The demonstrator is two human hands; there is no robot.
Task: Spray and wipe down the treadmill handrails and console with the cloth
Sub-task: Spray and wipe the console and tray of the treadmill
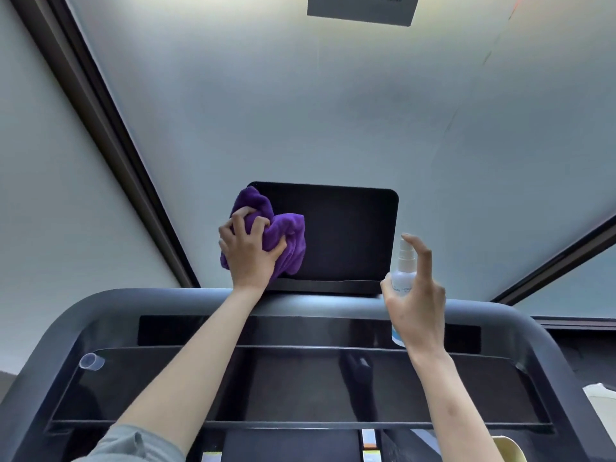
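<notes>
We are gripping the bunched purple cloth (270,233) in our left hand (248,255), fingers curled into it, pressing it against the left part of the dark screen (346,235). Just right of the screen, our right hand (416,295) is holding the small spray bottle (402,271) upright, forefinger raised over its nozzle. The grey handrail (140,300) is running below both hands.

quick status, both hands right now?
Left hand: grips the purple cloth, pressed against the console screen.
Right hand: holds the spray bottle, index finger raised.
</notes>
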